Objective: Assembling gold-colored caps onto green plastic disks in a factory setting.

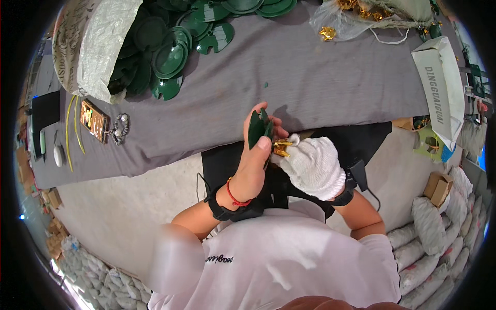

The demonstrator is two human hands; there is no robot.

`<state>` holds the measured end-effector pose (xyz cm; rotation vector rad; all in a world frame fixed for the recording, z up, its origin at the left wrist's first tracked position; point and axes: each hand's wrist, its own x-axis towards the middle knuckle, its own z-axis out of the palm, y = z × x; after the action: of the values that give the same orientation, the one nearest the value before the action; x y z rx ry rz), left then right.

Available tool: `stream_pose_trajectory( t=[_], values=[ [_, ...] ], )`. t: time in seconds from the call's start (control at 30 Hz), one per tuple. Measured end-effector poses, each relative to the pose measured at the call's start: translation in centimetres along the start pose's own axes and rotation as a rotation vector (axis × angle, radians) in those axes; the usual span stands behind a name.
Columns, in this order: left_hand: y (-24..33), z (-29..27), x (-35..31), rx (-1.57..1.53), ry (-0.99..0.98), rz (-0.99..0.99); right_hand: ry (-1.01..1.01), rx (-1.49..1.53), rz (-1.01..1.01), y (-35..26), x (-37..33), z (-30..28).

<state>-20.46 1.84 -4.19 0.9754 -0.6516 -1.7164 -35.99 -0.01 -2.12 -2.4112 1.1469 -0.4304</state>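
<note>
My bare left hand (252,163) is closed round a dark green plastic disc (256,130), held on edge with the thumb on its near side. My right hand (312,164), in a white knitted glove, grips a small shiny gold piece (281,148) against the disc's right side. The gloved fingertips are partly hidden behind the gold piece. Both hands meet just off the near edge of the grey cloth-covered table (330,88), above my lap.
Green discs (170,54) spill from a woven sack (106,46) at far left. A clear bag (336,18) of gold pieces lies at far right. A phone (94,121) and beaded bracelet (121,129) lie left. A white box (439,93) stands right; filled sacks (429,258) are stacked below.
</note>
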Motion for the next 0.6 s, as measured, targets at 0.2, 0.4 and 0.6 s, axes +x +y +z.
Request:
stream_pose_trajectory(
  t=[0.2, 0.4, 0.6],
  values=[
    [-1.9, -1.2, 0.8, 0.244, -0.080, 0.238, -0.092, 1.096, 0.665, -0.8, 0.6, -1.2],
    [-1.3, -2.1, 1.4, 0.312, -0.197, 0.336, -0.037, 0.977, 0.643, -0.6, -1.9, -0.8],
    [-0.1, -3.0, 1.8, 0.106, 0.093, 0.393, -0.072, 0.068, 0.187, 2.8, -3.2, -0.2]
  ],
)
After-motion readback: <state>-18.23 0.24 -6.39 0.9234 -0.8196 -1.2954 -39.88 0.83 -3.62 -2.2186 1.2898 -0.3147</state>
